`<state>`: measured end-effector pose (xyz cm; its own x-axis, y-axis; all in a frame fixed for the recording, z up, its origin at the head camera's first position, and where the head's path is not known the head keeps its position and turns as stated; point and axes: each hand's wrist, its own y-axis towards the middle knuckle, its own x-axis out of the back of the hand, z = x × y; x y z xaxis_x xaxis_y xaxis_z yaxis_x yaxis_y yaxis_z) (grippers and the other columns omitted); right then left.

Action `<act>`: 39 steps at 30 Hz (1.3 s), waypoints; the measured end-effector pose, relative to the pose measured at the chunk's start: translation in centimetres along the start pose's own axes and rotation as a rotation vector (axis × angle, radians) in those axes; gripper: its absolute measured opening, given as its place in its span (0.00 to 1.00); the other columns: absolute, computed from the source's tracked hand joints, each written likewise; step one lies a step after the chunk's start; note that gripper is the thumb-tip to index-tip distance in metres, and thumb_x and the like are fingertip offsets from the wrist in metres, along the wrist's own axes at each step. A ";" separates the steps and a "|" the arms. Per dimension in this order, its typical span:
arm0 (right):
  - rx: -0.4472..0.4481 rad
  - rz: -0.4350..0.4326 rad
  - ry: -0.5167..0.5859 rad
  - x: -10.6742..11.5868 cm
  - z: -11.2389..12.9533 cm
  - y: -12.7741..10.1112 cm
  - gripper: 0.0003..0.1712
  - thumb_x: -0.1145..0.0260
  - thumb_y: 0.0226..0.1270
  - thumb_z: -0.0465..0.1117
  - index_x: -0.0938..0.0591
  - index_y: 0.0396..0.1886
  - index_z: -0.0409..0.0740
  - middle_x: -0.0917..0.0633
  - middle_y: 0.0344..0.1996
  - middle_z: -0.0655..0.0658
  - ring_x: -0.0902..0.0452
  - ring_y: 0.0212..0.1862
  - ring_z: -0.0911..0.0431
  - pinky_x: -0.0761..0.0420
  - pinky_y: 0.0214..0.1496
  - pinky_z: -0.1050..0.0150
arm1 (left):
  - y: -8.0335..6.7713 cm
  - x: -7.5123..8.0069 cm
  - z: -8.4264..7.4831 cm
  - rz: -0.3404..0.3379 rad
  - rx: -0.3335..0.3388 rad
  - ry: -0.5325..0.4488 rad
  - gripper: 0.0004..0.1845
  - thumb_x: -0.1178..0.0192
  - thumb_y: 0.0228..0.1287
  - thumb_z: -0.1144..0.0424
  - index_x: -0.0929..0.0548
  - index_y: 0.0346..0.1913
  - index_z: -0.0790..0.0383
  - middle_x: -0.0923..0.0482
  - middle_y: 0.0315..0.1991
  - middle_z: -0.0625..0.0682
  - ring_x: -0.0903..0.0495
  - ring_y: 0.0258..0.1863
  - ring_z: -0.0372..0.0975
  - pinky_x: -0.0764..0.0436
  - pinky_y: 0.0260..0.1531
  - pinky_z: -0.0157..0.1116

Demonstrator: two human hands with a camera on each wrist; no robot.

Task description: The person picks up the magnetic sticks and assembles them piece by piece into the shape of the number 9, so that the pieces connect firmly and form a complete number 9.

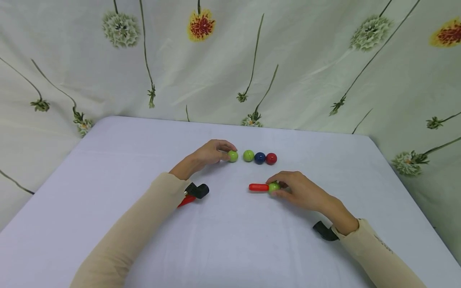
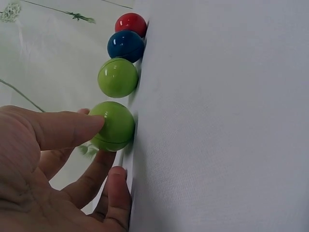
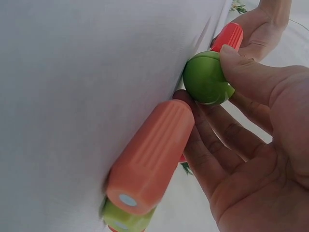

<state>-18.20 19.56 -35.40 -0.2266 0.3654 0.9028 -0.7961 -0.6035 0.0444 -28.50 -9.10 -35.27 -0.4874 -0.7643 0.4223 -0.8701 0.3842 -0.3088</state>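
On the white table, my left hand (image 1: 229, 153) pinches a green ball (image 1: 233, 156) at the left end of a row, thumb and fingers on it (image 2: 114, 126). To its right lie a second green ball (image 1: 248, 155), a blue ball (image 1: 259, 158) and a red ball (image 1: 271, 159). Nearer me, my right hand (image 1: 278, 189) grips another green ball (image 1: 273, 187) joined to a red stick (image 1: 258, 187) that points left. In the right wrist view a second orange-red stick (image 3: 152, 154) lies under my palm, beside that green ball (image 3: 205, 77).
The table (image 1: 230, 248) is covered in white cloth. A flowered curtain (image 1: 306, 60) hangs behind it. A black camera mount (image 1: 198, 191) with a red part sits at my left wrist, and another black mount (image 1: 324, 231) at my right wrist.
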 end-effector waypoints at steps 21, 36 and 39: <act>-0.029 0.011 0.009 0.1 0.1 0.0 0.18 0.32 0.59 0.44 0.20 0.51 0.53 0.18 0.39 0.58 0.26 0.38 0.64 0.23 0.43 0.67 | -1.1 -1.1 0.1 -0.020 -0.144 0.176 0.17 0.39 0.61 0.65 0.23 0.54 0.56 0.26 0.52 0.55 0.25 0.47 0.44 0.28 0.49 0.38; -0.022 0.009 0.006 0.0 0.1 0.1 0.18 0.32 0.59 0.44 0.20 0.51 0.53 0.18 0.39 0.58 0.26 0.38 0.64 0.22 0.44 0.67 | -2.9 -1.6 -0.3 0.012 -0.170 0.178 0.15 0.35 0.58 0.62 0.21 0.49 0.52 0.23 0.51 0.53 0.23 0.49 0.44 0.25 0.45 0.36; -0.027 0.011 0.003 0.0 0.1 0.1 0.18 0.32 0.59 0.44 0.20 0.51 0.53 0.18 0.40 0.58 0.27 0.38 0.64 0.22 0.43 0.67 | -3.6 -2.0 -0.6 0.022 -0.187 0.187 0.14 0.35 0.57 0.61 0.21 0.47 0.52 0.23 0.50 0.53 0.21 0.46 0.43 0.23 0.44 0.35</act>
<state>-18.24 19.43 -35.39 -0.2366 0.3611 0.9020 -0.8088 -0.5877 0.0231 -24.43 -8.62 -34.46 -0.4966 -0.6524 0.5725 -0.8491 0.5021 -0.1642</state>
